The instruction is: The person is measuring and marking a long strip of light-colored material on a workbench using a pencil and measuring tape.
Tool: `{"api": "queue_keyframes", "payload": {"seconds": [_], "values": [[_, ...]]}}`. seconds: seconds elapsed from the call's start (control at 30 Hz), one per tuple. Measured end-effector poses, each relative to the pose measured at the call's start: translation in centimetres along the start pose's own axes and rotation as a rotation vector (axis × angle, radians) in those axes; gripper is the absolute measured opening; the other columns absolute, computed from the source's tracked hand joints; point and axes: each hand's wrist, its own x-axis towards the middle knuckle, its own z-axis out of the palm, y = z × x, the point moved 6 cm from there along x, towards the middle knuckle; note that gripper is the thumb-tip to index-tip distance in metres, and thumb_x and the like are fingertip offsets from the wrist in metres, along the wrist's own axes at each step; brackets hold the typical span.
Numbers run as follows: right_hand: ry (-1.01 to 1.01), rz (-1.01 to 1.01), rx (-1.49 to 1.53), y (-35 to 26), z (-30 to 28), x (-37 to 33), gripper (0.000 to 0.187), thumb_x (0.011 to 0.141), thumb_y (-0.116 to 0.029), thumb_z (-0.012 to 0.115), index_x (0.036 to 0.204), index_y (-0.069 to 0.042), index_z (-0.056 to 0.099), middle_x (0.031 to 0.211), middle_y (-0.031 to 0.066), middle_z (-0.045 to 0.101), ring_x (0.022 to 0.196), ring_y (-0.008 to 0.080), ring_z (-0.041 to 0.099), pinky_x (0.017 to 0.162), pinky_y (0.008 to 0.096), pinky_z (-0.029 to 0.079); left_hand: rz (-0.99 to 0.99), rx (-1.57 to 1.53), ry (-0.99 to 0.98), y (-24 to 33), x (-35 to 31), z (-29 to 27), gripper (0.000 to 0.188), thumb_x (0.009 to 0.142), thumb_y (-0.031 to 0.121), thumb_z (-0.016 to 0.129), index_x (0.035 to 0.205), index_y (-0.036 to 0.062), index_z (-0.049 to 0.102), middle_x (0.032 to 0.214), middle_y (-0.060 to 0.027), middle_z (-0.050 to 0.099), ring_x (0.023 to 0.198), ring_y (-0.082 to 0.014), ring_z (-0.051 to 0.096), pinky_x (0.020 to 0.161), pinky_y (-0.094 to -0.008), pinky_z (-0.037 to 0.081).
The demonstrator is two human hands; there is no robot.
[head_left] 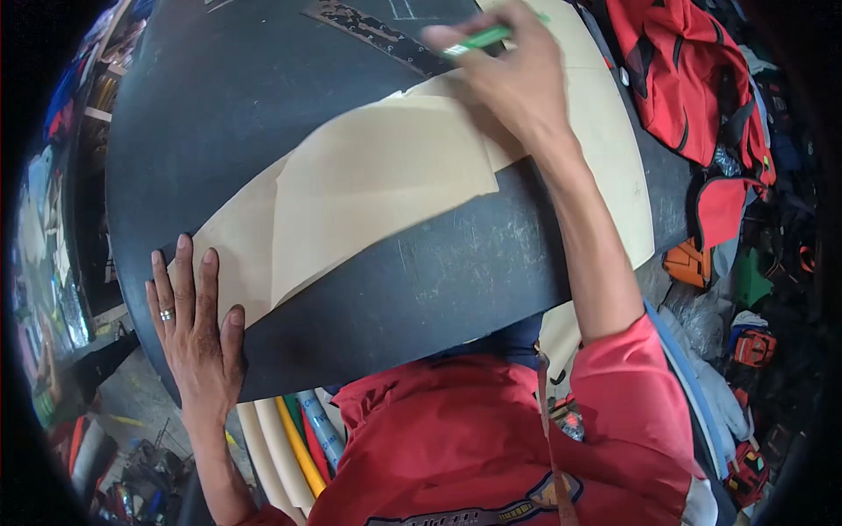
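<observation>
My left hand (195, 337) lies flat with its fingers spread, pressing on the left end of a curved tan paper piece (368, 180). The sheet has fold lines and an arched far edge, and it stretches over the dark tabletop. Above its right end is my right hand (513, 74), blurred, with the fingers closed round a slim green tool (481, 41). Whether that tool is a pen or a cutter I cannot tell. A worn, dark ruler (377, 35) lies flat just left of my right hand.
More cream sheet material (605, 131) covers the right side of the dark table (438, 289). A red bag (680, 79) sits at the far right edge. Coloured rolls (294, 438) stand below the near edge. Cluttered shelves (66, 237) are to the left.
</observation>
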Motion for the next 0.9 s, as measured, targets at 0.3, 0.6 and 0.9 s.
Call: {"api": "queue_keyframes", "payload": {"seconds": [0.3,0.6,0.9], "values": [[0.019,-0.256,-0.512,2.3,1.7,7.4,0.028,0.087,-0.019,0.075,0.107,0.0,0.069,0.1,0.0314,0.075,0.102,0.0528,0.071,0.093,0.0615,0.054,0.013,-0.012,0.019,0.8,0.8,-0.4,0.063,0.118,0.054,0.04,0.172,0.024,0.048,0.184,-0.0063,0.033,0.172,-0.0384,0.019,0.14,-0.0579,0.011],[-0.202,0.489,0.124,2.9,-5.9,-9.2,0.05,0.111,-0.051,0.067,0.103,-0.002,0.063,0.075,0.0118,0.075,0.051,0.0133,0.063,0.049,0.03,0.047,-0.006,-0.008,0.015,0.3,-0.1,0.0,0.06,0.117,0.048,0.044,0.172,0.0236,0.048,0.184,-0.0074,0.033,0.172,-0.0384,0.02,0.14,-0.0576,0.01],[0.291,0.634,0.963,1.7,-1.7,-13.9,0.04,0.097,-0.013,0.09,0.098,-0.014,0.051,0.081,0.0098,0.073,0.066,0.0192,0.075,0.061,0.0265,0.058,-0.002,0.01,0.014,0.2,0.3,0.0,0.06,0.117,0.047,0.042,0.172,0.0246,0.048,0.184,-0.0071,0.032,0.172,-0.0387,0.019,0.14,-0.0573,0.009]]}}
